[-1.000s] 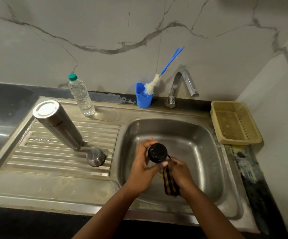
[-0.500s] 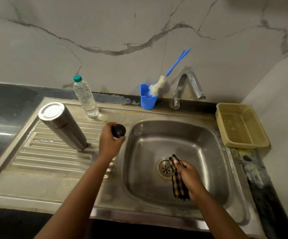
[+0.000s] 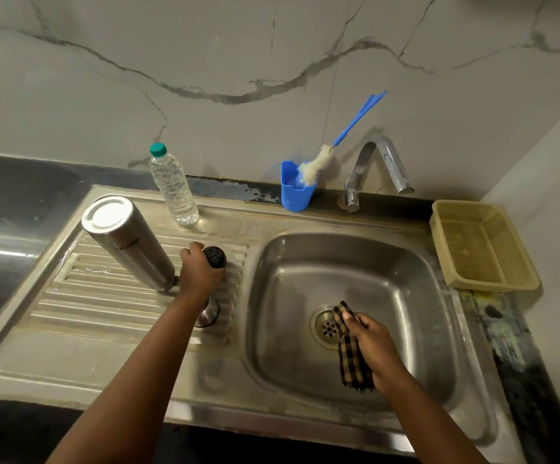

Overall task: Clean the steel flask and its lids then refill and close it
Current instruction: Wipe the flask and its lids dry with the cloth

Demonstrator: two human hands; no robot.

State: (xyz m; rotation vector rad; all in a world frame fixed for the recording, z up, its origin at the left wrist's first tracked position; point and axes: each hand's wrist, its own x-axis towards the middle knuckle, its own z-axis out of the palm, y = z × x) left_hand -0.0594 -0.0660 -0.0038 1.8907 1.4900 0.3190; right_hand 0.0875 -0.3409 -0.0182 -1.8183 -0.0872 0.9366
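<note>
Steel sink unit (image 3: 71, 356) set in dark counter (image 3: 11, 195); on ribbed drainboard: steel flask (image 3: 128, 242) inverted, steel cap (image 3: 209, 313) nr it, water bottle (image 3: 172, 185) at back; blue cup (image 3: 295, 192) w/ brush (image 3: 318, 162) and yellow basket (image 3: 483, 246) on counter.

Dim, soft overhead light glares off the flask base (image 3: 109, 213); edges bow, corners perhaps slightly blurred.

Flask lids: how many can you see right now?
2. The black inner lid is in the left hand over the drainboard; the steel cap sits on the drainboard, partly hidden under that forearm. None visible elsewhere.
</note>
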